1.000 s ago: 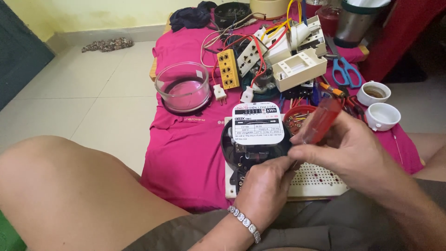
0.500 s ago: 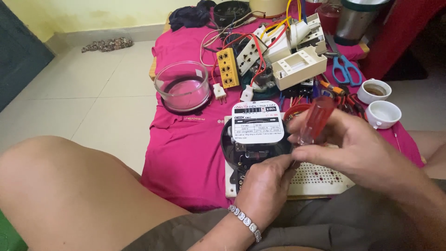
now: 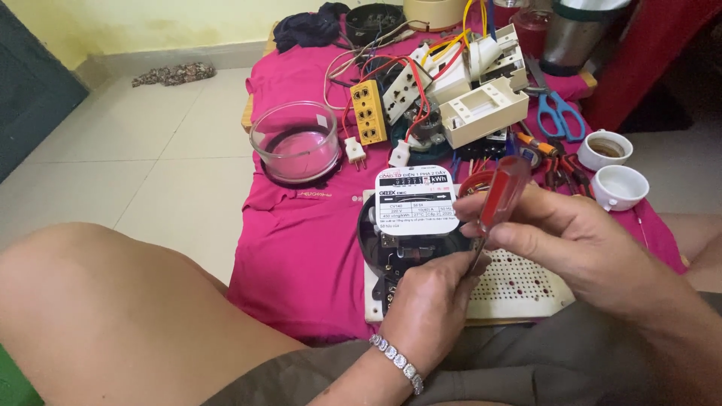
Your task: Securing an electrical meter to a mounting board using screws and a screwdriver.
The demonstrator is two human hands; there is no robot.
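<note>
The right hand (image 3: 594, 240) gripped a red-handled screwdriver (image 3: 498, 197), fingers wrapped round the handle, its tip angled down toward the lower part of an electricity meter (image 3: 412, 225). The left hand (image 3: 432, 301), a silver bracelet (image 3: 397, 359) at the wrist, was closed against the meter's black base, steadying it. The meter sat on a white perforated board (image 3: 526, 289) at the near edge of a pink cloth (image 3: 301, 248). Its clear cover (image 3: 295, 143) stood apart near the cloth's left edge, so the meter appeared already opened, with work on its lower terminals seemingly unfinished. Beyond lay a yellow socket block (image 3: 367, 113), white plastic housings (image 3: 481, 111) and tangled wires; blue scissors (image 3: 560, 113) and two white cups (image 3: 613, 167) lay toward the right edge.
</note>
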